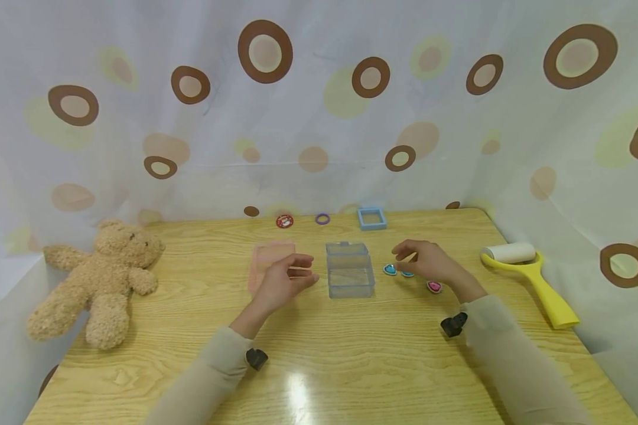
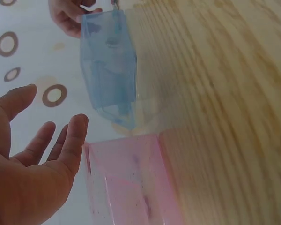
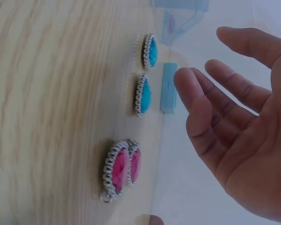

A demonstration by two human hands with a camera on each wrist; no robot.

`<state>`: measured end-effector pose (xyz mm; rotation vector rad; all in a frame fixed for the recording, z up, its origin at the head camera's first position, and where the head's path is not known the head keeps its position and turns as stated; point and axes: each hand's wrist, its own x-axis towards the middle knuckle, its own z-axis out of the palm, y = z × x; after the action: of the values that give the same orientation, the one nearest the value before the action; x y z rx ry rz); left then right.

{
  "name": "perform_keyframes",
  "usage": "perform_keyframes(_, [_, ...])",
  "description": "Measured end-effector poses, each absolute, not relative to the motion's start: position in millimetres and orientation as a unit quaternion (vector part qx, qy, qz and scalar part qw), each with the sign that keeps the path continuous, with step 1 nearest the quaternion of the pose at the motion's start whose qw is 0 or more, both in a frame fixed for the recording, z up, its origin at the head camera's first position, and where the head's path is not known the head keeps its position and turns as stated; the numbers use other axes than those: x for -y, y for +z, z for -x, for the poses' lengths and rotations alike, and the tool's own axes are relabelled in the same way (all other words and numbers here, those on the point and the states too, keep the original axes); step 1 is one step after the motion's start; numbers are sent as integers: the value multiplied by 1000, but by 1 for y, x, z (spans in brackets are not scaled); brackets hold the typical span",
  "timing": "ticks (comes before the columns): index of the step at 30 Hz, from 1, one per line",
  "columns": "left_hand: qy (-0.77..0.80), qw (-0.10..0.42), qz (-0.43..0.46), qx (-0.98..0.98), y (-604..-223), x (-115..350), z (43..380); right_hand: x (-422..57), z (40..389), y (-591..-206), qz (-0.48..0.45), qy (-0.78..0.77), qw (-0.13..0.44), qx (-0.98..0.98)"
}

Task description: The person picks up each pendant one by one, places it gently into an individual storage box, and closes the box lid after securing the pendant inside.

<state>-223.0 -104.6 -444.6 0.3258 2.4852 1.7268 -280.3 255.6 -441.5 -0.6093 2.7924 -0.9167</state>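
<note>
My left hand (image 1: 283, 284) hovers between a pink clear box (image 1: 260, 268) and a blue clear box (image 1: 351, 291), fingers loosely bent with nothing in them. The blue box stands with its lid raised at the back. Over the jewels to the right, my right hand (image 1: 426, 260) hangs with relaxed, bare fingers. Below it lie two blue heart-shaped gem pendants (image 1: 390, 270) with silvery beaded edges, one partly covered by the fingers. Nearer the wrist are two pink gem pendants (image 3: 118, 171) close together, best seen in the right wrist view.
Along the back edge lie a red round badge (image 1: 284, 221), a purple ring (image 1: 322, 219) and a light blue square frame (image 1: 371, 219). A teddy bear (image 1: 106, 280) lies at the left. A yellow-handled lint roller (image 1: 542, 283) rests at the right, near the curtain.
</note>
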Motion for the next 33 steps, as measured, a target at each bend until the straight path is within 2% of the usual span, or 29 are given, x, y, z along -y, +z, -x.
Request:
perform_keyframes(16, [552,53,-112,-825,-450,82,223,-248,285,-454,160,-316,120,-927])
perform_keyframes(26, [519,68,-102,-846,-453,71,222,-245,288,-458,148,-304,122,-933])
perform_keyframes(33, [509,71,-116,-850,-456,69,222,-240,289,-460,157,-257,100,-948])
